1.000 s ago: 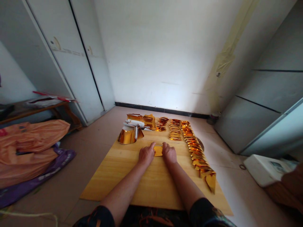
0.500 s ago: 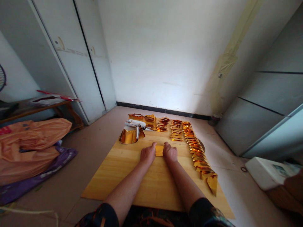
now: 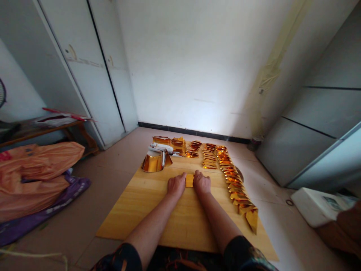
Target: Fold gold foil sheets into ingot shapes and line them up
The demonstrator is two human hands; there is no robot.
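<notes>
A small piece of folded gold foil paper (image 3: 189, 180) lies between my hands over the middle of the wooden board. My left hand (image 3: 176, 184) grips its left end, fingers curled and thumb on top. On the opposite end my right hand (image 3: 202, 183) is closed in the same way. Beyond them, at the back left of the board, a curved sheet of gold paper (image 3: 152, 162) stands beside white-backed sheets. Folded gold pieces (image 3: 210, 156) form a row behind my right hand, and a longer overlapping row (image 3: 236, 184) runs down the board's right side.
The wooden board (image 3: 132, 210) stands low above a tiled floor. Orange and purple bags (image 3: 42, 173) lie to the left, near a wooden bench (image 3: 81, 131). At right are a white box (image 3: 316, 207) and a grey cabinet (image 3: 310, 131). A white wall rises behind.
Both hands keep their hold on the gold paper, and its visible part between them looks slightly narrower. The rows of folded pieces look the same.
</notes>
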